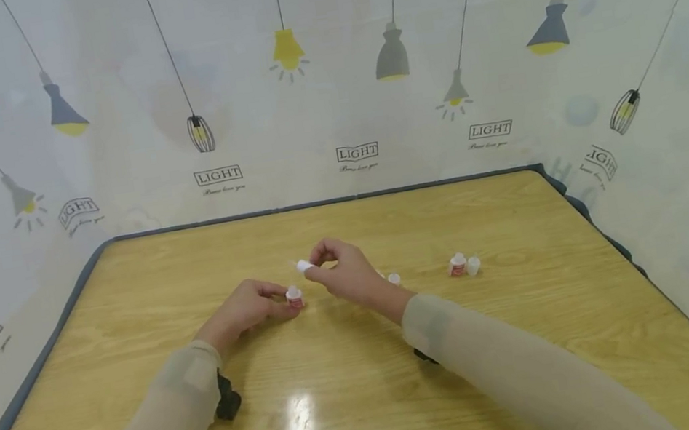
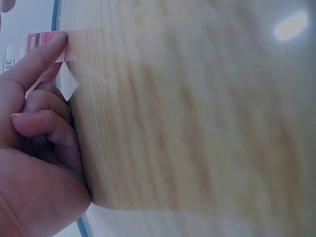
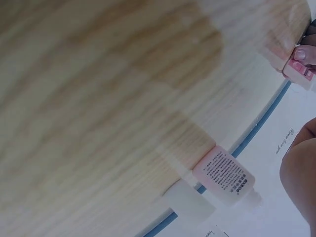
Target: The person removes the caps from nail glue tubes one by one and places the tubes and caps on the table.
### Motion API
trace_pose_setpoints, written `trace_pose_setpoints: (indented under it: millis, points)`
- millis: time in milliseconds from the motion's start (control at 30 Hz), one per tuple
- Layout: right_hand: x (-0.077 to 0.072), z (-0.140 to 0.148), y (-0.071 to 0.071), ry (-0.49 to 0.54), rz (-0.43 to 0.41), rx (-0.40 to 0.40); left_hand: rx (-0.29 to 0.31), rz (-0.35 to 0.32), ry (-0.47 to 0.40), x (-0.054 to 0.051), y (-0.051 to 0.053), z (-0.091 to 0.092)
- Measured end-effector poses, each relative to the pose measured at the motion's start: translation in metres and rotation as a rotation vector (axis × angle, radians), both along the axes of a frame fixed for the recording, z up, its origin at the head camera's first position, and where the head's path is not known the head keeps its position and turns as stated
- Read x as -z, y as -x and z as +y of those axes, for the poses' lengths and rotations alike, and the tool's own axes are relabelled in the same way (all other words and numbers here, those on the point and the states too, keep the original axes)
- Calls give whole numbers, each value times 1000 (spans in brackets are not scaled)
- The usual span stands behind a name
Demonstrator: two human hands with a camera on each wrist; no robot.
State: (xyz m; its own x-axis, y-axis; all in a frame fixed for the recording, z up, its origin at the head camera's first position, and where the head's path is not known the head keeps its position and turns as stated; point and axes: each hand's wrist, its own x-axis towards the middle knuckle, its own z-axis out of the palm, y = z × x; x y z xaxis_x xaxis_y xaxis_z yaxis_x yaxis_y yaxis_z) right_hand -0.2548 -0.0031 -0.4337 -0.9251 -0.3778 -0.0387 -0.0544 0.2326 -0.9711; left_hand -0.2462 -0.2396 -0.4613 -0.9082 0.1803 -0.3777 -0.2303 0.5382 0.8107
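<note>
My left hand (image 1: 248, 309) pinches a small white bottle (image 1: 294, 298) with a red label, standing upright on the table. In the left wrist view a fingertip lies against this bottle's red label (image 2: 44, 38), and the other fingers are curled. My right hand (image 1: 346, 273) holds a small white cap (image 1: 304, 266) between thumb and fingers, just above and right of that bottle. A thin pale tip seems to stick out from the cap. The right wrist view shows only part of the right hand (image 3: 301, 173), with the held cap out of sight.
Partly hidden behind the right wrist, a white cap (image 1: 395, 279) stands by a pink-tinted bottle (image 3: 224, 175) with printed text. Farther right are another red-labelled bottle (image 1: 457, 265) and its neighbouring white cap (image 1: 474, 266). A lamp-patterned curtain surrounds the wooden table (image 1: 505, 369).
</note>
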Motion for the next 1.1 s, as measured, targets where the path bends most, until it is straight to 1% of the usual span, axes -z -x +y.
trace_pose_setpoints:
  millis: [33, 167, 300, 433, 533, 700, 833, 933, 1100]
  points:
    - [-1, 0, 0, 6, 1, -3, 9, 8, 0, -1, 0, 0]
    - [0, -2, -1, 17, -3, -28, 10, 10, 20, -3, -1, 1]
    - [0, -2, -2, 18, -17, -31, 22, 15, 8, -3, -1, 1]
    - [1, -2, 0, 8, 2, -32, 31, 30, -1, -3, 0, 2]
    - [1, -2, 0, -20, 10, -57, 30, 37, -5, -2, 0, 2]
    - [2, -1, -2, -76, -10, -78, 51, 42, -16, -3, -1, 1]
    - [4, -1, 0, -114, 28, -76, 58, 52, -13, -4, -1, 2]
    - [6, -2, 1, -137, 36, -86, 53, 46, -3, -5, -1, 2]
    - [8, -4, 1, -226, 39, -94, 45, 22, -1, -3, 0, 2]
